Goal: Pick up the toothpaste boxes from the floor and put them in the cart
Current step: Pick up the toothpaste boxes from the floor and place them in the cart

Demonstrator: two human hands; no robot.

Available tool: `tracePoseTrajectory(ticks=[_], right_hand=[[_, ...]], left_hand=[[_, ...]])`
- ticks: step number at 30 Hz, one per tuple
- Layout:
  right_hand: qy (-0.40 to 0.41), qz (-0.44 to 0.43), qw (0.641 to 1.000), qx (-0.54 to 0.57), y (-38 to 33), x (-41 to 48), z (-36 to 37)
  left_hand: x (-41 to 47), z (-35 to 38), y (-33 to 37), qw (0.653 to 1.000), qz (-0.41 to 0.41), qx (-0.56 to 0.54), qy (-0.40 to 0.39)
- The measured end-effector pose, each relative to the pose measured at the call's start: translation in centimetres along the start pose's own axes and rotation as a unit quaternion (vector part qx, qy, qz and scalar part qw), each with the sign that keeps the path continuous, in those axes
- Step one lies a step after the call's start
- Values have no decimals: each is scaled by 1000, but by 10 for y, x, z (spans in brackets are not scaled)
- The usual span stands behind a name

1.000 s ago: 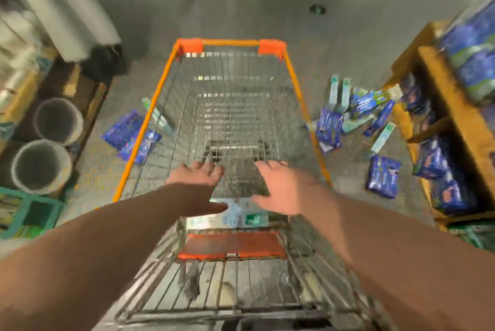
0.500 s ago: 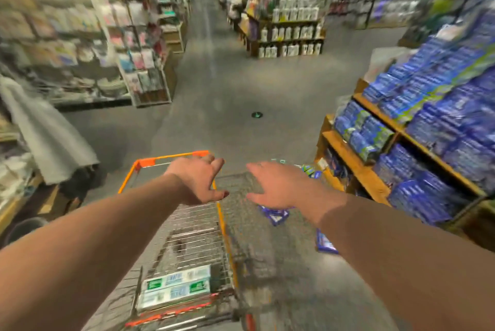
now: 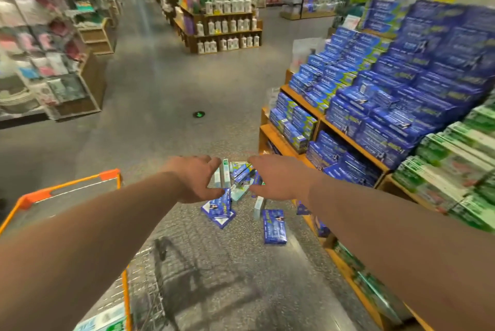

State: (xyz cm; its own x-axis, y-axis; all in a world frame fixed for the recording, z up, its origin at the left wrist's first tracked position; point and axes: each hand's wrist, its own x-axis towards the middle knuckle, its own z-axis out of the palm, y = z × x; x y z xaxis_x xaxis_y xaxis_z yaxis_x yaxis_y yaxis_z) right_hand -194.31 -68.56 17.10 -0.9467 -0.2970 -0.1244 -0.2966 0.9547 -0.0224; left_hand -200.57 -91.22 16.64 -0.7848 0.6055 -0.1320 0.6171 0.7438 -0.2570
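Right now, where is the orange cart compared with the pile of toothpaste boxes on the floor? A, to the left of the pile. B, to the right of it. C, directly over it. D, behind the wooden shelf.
A: the cart, with its orange rim, sits at the lower left, while the toothpaste boxes lie on the floor further right, beside the wooden shelf.

Wooden shelf [image 3: 302, 101] stacked with blue packs at right; bottle display [image 3: 227, 31] beyond; green floor marker [image 3: 199, 114].
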Motion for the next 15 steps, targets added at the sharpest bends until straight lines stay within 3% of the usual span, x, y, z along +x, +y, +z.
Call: tracePoseTrajectory(ticks=[6,15], right_hand=[[-66,41,997,-2,77,68,9],[-68,91,993,41,172,166,21]], left_hand=[[125,19,-15,999,30,-1,-21],[277,42,-43,997,54,-17,-46]])
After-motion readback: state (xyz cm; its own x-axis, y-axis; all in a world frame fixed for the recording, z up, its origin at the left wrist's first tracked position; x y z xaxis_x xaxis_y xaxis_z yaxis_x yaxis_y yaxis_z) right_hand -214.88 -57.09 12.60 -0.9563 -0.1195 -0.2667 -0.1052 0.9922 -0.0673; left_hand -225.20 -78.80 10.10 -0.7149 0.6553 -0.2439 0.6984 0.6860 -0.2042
